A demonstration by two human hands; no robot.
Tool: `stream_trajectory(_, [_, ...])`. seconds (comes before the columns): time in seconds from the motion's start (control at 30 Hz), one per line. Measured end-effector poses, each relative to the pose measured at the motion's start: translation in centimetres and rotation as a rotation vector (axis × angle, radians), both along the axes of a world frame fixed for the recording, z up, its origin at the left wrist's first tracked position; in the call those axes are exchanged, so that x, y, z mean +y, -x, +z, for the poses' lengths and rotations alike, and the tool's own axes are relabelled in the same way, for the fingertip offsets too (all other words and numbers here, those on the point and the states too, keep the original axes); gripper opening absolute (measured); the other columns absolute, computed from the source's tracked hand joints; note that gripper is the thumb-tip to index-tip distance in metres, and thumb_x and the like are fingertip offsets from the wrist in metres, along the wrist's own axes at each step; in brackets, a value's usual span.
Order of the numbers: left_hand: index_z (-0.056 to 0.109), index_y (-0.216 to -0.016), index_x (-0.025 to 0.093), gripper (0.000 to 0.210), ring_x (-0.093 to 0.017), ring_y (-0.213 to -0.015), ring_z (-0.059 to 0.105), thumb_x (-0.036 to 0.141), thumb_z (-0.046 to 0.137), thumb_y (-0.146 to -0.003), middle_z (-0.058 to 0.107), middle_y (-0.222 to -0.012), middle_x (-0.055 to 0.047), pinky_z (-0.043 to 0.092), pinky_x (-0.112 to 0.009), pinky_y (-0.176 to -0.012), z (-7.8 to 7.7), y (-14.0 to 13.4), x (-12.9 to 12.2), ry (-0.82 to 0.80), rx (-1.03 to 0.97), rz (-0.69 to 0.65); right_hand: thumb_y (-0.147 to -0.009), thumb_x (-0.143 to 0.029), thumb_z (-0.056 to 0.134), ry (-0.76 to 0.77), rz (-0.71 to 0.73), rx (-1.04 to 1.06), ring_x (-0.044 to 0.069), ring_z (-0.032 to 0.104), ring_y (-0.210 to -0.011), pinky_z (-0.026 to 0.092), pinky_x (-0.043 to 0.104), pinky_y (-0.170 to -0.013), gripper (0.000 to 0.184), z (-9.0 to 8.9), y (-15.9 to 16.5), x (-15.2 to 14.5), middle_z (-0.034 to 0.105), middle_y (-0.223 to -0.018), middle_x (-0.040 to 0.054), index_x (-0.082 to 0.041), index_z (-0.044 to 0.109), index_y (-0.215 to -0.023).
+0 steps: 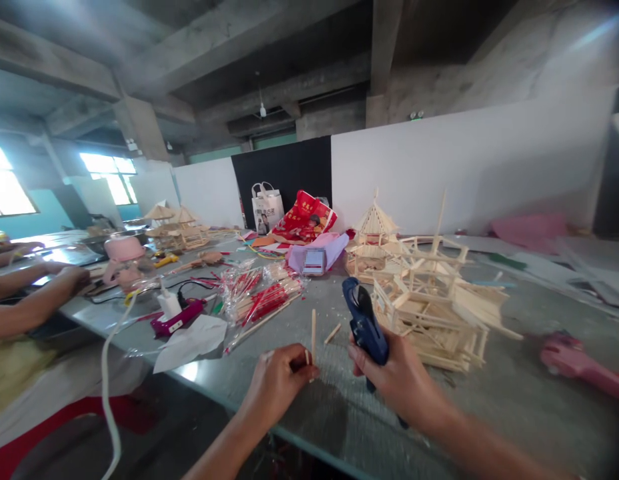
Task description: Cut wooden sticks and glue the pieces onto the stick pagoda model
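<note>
My left hand [277, 383] pinches a thin wooden stick [313, 333] upright near the table's front edge. My right hand [397, 380] grips a blue glue gun [363, 323] with its nozzle pointing up and away. Just right of the gun stands a wooden stick model building [434, 303] on the grey table [489, 407]. A short loose stick [332, 333] lies between my two hands.
Packs of red-wrapped sticks [262, 297], a magenta glue gun [177, 320] and white paper [192, 340] lie to the left. A pink tool [579, 363] lies at the right. More stick models [374, 233] and bags stand behind. Another person's arms [34, 293] rest at far left.
</note>
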State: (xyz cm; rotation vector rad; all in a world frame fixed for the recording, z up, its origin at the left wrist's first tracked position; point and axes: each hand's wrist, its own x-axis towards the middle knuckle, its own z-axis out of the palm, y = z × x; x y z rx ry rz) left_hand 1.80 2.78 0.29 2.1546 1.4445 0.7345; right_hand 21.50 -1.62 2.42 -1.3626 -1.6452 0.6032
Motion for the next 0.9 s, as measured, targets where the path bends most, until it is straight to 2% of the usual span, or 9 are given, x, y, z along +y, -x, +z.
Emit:
stream_trajectory(0.2, [0.059, -0.061, 0.017, 0.021, -0.01, -0.052, 0.042, 0.036, 0.056, -0.071, 0.045, -0.05, 0.006, 0.028, -0.019, -0.052, 0.5, 0.1, -0.4, 0.003, 0.01, 0.0, -0.079, -0.029, 0.049, 0.069, 0.007, 0.09, 0.013, 0.053, -0.051, 0.039, 0.024, -0.05, 0.011, 0.2, 0.2, 0.1, 0.055, -0.055, -0.0029, -0.019, 0.052, -0.079])
stream_trajectory(0.33, [0.06, -0.063, 0.017, 0.025, -0.01, -0.053, 0.043, 0.038, 0.053, -0.074, 0.047, -0.052, 0.005, 0.029, -0.019, -0.053, 0.1, 0.2, -0.7, -0.005, -0.006, -0.005, -0.079, -0.033, 0.048, 0.162, -0.001, 0.147, 0.015, 0.057, -0.052, 0.041, 0.024, -0.049, 0.015, 0.6, 0.2, 0.3, 0.056, -0.054, -0.0029, -0.019, 0.052, -0.082])
stream_trajectory(0.5, [0.061, -0.066, 0.017, 0.025, -0.009, -0.052, 0.043, 0.036, 0.049, -0.077, 0.047, -0.051, 0.005, 0.028, -0.019, -0.052, -0.8, 0.3, -0.6, -0.044, -0.026, -0.003, -0.082, -0.039, 0.041, 0.338, 0.028, -0.029, 0.015, 0.057, -0.05, 0.041, 0.024, -0.05, 0.023, 1.5, -0.9, -0.7, 0.059, -0.053, -0.0002, -0.019, 0.05, -0.074])
stream_trajectory(0.63, [0.061, -0.063, 0.016, 0.022, -0.01, -0.052, 0.048, 0.037, 0.056, -0.07, 0.053, -0.052, 0.003, 0.031, -0.021, -0.051, -0.7, 0.3, 0.1, 0.226, -0.232, -0.012, -0.079, -0.037, 0.046, 0.349, 0.078, -0.24, 0.015, 0.057, -0.054, 0.039, 0.024, -0.053, 0.02, 1.8, -2.4, -2.2, 0.06, -0.056, 0.0009, -0.02, 0.054, -0.075])
stream_trajectory(0.8, [0.057, -0.062, 0.014, 0.025, -0.009, -0.044, 0.049, 0.037, 0.065, -0.057, 0.059, -0.054, 0.0, 0.034, -0.02, -0.043, 0.5, -0.2, 0.8, 0.626, -0.449, -0.15, -0.068, -0.028, 0.053, 0.329, 0.0, -0.542, 0.022, 0.059, -0.072, 0.041, 0.029, -0.064, 0.012, 2.3, -2.4, -3.0, 0.064, -0.075, 0.0065, -0.021, 0.059, -0.075])
stream_trajectory(0.9, [0.057, -0.058, 0.013, 0.026, -0.008, -0.041, 0.048, 0.035, 0.068, -0.052, 0.058, -0.05, 0.0, 0.033, -0.019, -0.04, 0.9, -0.7, 0.9, 0.711, -0.459, -0.197, -0.065, -0.024, 0.051, 0.328, 0.048, -0.625, 0.022, 0.059, -0.073, 0.041, 0.03, -0.066, 0.011, 2.7, -1.9, -2.8, 0.065, -0.075, 0.0066, -0.021, 0.059, -0.072])
